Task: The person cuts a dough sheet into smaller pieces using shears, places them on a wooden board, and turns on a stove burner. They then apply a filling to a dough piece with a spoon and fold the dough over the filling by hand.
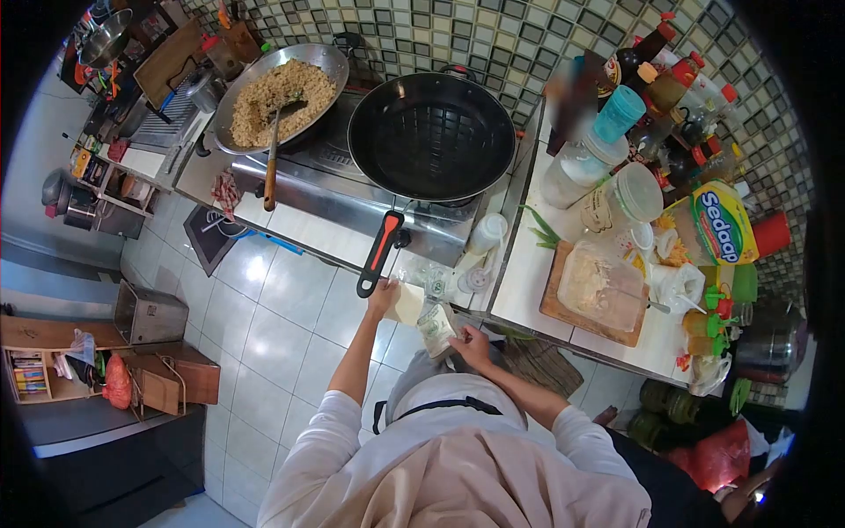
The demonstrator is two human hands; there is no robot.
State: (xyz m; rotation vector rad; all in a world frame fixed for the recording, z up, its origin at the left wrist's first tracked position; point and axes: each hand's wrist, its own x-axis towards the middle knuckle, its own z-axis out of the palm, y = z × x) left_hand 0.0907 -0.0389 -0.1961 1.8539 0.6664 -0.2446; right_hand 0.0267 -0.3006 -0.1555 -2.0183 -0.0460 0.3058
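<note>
Printed packet (437,333): gripped in the curled fingers of the right hand (473,346), before the worktop (524,301) edge. Just beside, pale flat piece (406,304), pinched in the nearly closed left hand (381,299). Beyond, black pan (431,136) on the stove (352,198).

— What colour is the pan (431,132)?
— Black, with a red stripe on its black handle (384,248).
— And the wall (396,42)?
— A mosaic of small cream, grey and brown squares. The floor (286,304) is tiled white.
— The packet (435,327)?
— Whitish, with green print. The paper (406,304) is plain cream.
— The cloth (226,195)?
— Patterned red and white.
— What's brightest?
— The Sedap pack (722,222): white letters on blue, edged in yellow and green. The cup (621,110) is light blue.
— And the scarf (466,480)?
— Pale pink; the sleeves (326,431) are white.
— The rice (286,88)?
— Golden brown.
</note>
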